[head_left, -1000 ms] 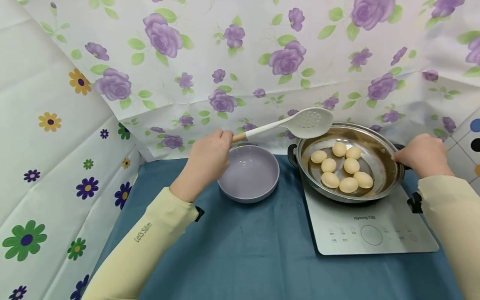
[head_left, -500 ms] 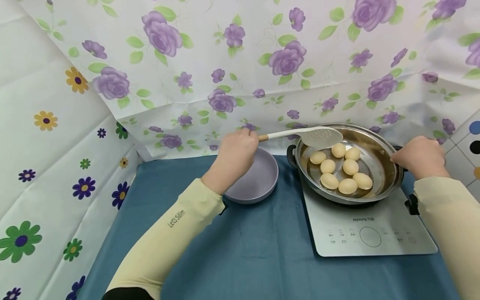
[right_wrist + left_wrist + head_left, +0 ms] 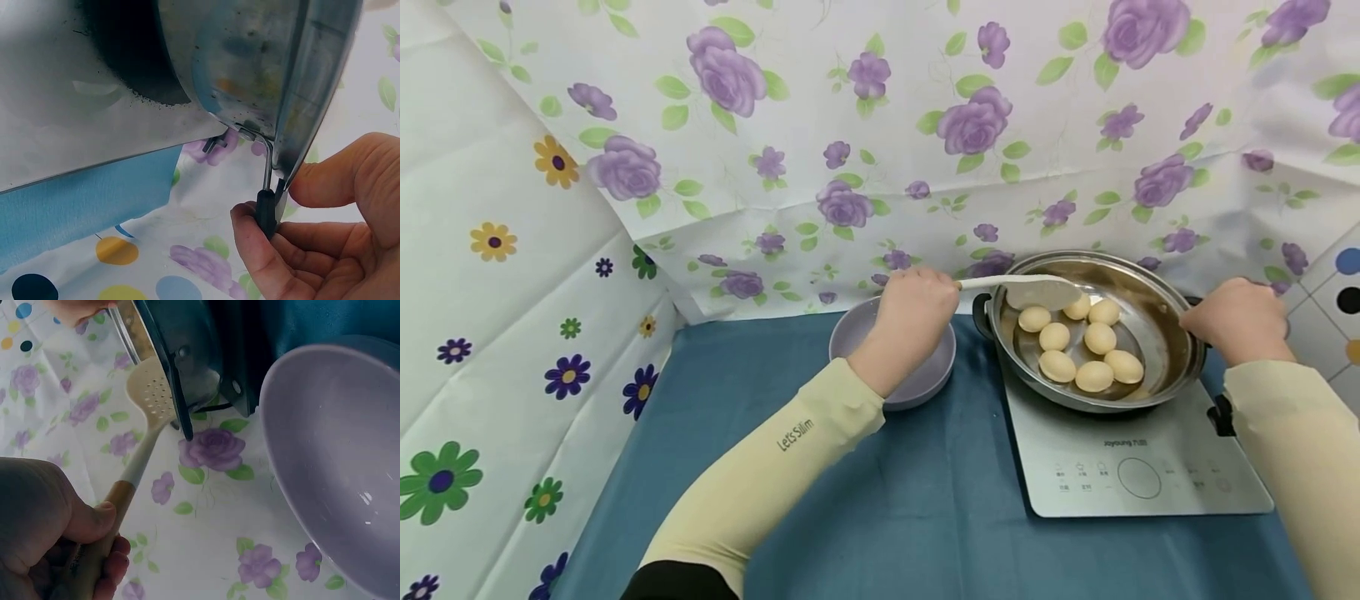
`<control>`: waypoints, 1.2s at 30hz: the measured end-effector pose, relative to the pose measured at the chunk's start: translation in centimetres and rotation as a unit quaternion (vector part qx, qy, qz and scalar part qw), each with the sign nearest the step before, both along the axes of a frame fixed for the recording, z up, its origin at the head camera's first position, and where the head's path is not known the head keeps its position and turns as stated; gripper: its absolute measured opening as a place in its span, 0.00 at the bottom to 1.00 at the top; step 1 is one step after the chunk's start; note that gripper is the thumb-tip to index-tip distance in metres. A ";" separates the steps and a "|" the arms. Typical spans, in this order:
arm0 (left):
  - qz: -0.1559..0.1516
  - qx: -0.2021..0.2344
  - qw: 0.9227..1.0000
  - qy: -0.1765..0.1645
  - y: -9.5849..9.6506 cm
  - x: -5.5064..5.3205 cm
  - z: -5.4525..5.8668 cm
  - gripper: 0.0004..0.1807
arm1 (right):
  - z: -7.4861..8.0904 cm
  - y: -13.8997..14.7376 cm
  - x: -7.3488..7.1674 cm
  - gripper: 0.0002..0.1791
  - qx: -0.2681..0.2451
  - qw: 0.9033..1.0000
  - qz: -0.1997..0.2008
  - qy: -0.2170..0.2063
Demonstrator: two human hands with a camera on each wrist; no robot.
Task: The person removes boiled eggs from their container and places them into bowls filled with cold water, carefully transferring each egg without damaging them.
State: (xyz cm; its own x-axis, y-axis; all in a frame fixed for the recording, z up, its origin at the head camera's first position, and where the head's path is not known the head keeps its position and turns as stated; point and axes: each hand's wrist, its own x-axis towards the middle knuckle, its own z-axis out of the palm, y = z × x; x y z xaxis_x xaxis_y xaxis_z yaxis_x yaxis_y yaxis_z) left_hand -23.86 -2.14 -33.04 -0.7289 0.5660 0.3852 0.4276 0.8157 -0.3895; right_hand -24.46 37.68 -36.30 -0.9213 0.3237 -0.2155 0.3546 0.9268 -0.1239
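In the head view my left hand [image 3: 913, 321] grips a white skimmer with holes in its bowl. Its wooden handle [image 3: 115, 509] shows between my thumb and curled fingers in the left wrist view. The skimmer's head [image 3: 1041, 293] hangs inside the left rim of a steel pot [image 3: 1172, 333], close to several pale tan eggs [image 3: 1094, 377] on the pot's bottom. Whether it touches an egg cannot be seen. My right hand [image 3: 1236, 321] holds the pot's right side handle [image 3: 267, 212], thumb against the rim and fingers around the black grip.
The pot stands on a silver induction cooker [image 3: 1172, 492] at the right. A lilac bowl [image 3: 928, 379] sits on the blue tablecloth [image 3: 940, 517], partly behind my left forearm. Flower-patterned sheeting [image 3: 722, 242] closes off the back and left.
My left hand has moved right and slightly down, bringing the skimmer's head from above the pot's rim to inside the pot. My right hand has stayed on the handle.
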 end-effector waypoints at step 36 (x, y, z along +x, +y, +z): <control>-0.015 -0.067 0.995 -0.079 -0.4 0.0 1.8 0.16 | 0.0 -0.3 0.0 0.47 -0.005 1.000 -0.004 0.005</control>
State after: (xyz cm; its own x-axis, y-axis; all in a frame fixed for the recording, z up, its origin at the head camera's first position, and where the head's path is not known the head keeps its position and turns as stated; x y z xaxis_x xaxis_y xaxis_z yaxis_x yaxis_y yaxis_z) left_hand -23.84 -2.51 -31.21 -0.7566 0.6267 0.1867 0.5150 0.7470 -0.4204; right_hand -24.48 37.33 -36.33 -0.9207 0.3291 -0.2098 0.3608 0.9226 -0.1366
